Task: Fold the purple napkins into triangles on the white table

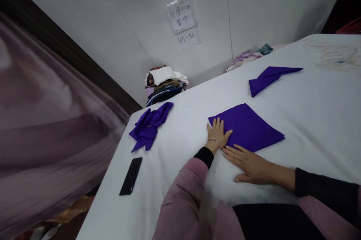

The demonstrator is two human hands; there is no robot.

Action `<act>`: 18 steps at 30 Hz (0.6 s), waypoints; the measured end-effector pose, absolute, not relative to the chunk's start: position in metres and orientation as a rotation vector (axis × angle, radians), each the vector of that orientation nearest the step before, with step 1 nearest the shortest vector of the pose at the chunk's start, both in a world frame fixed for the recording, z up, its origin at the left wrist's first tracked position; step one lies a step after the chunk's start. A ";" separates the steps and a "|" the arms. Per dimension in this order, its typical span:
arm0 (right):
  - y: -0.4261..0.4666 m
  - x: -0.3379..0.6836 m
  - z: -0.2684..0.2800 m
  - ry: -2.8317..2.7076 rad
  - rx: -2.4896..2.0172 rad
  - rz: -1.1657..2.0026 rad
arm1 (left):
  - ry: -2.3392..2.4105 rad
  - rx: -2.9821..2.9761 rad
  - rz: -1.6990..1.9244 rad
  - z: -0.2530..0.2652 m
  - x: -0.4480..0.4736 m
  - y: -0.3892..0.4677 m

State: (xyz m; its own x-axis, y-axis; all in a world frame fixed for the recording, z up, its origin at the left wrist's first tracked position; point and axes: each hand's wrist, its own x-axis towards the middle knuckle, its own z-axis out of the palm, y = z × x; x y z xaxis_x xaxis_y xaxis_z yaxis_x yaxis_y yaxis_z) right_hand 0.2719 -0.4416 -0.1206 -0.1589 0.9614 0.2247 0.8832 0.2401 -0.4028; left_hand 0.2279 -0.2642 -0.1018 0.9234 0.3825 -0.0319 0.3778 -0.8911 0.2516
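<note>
A purple cloth napkin (251, 127), folded into a flat kite-like shape, lies on the white-covered table (180, 172) in front of me. My left hand (217, 133) rests flat on its left corner, fingers spread and a bracelet at the wrist. Along the napkin's near edge lies my right hand (249, 164), fingers stretched out and pointing left, the fingertips close to my left hand. Neither hand grasps anything. Farther back on the right is another folded purple napkin (266, 78), long and narrow.
Crumpled purple cloth (149, 125) lies at the table's left side, with a black phone (131, 176) nearer me. Behind the table edge stands a stack of folded clothes (165, 84). More fabric (245, 59) lies by the wall, under paper signs (182, 14). A mauve curtain (56, 127) hangs at left.
</note>
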 end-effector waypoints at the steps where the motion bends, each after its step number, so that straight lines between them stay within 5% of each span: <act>1: -0.442 0.272 -0.121 -2.087 -1.690 0.248 | 0.595 2.836 0.024 -0.101 0.231 -0.260; 18: -0.443 0.269 -0.106 -2.071 -1.702 0.459 | 1.057 2.790 -0.043 -0.103 0.287 -0.180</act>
State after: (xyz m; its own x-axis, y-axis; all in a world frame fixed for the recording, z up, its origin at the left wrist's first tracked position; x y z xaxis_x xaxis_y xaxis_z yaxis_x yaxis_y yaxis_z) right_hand 0.2693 -0.4433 -0.1061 -0.1632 0.9805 0.1099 0.8422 0.1965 -0.5021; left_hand 0.2875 -0.1798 -0.1028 0.7501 0.6562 -0.0823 0.6607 -0.7381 0.1364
